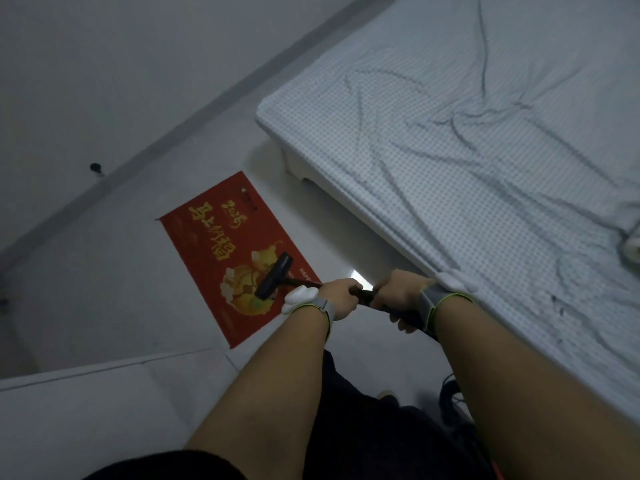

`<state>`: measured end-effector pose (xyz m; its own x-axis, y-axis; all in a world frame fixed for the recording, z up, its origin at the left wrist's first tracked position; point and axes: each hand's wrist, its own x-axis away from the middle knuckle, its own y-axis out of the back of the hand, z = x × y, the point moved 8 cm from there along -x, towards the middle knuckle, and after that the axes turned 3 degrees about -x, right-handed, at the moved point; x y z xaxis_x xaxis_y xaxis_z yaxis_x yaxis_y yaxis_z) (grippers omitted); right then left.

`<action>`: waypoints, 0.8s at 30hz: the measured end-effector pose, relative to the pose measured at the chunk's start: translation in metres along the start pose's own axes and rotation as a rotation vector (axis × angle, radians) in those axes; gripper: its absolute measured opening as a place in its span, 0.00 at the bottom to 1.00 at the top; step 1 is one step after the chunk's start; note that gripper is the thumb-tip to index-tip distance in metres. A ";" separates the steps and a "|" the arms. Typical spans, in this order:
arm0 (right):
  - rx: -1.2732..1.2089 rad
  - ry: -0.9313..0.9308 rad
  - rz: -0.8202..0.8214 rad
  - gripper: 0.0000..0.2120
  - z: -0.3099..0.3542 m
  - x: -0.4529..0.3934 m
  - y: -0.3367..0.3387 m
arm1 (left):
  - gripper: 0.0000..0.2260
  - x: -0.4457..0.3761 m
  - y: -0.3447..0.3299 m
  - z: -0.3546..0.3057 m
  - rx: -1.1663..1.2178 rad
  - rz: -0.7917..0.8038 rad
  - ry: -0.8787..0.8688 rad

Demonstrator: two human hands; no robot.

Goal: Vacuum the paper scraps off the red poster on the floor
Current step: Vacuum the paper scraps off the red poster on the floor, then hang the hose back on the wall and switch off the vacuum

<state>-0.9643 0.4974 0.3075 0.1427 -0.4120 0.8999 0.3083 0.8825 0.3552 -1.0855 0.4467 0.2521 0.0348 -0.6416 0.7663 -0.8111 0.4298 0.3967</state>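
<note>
Vacuum wand [363, 295] is gripped by both: left hand [341, 297] ahead, right hand [398, 299] behind. Black nozzle [274, 280] is pressed on red poster [207, 244], lying on floor [104, 271] beside bed [467, 150].

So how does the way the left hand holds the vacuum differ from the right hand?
The left hand grips the vacuum wand farther forward, nearer the black brush head on the red poster; the right hand holds farther back, beside the bed. A white object sits at the left wrist only. Both wear grey wristbands.
</note>
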 end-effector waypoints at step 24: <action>0.362 0.006 -0.462 0.08 -0.295 0.138 0.111 | 0.11 0.057 -0.280 -0.263 -0.659 0.237 -0.744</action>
<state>-0.6326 0.4720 0.3962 0.0755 -0.7726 0.6304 -0.0013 0.6322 0.7748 -0.7032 0.4568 0.3181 -0.6386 -0.6299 0.4420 -0.2595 0.7170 0.6470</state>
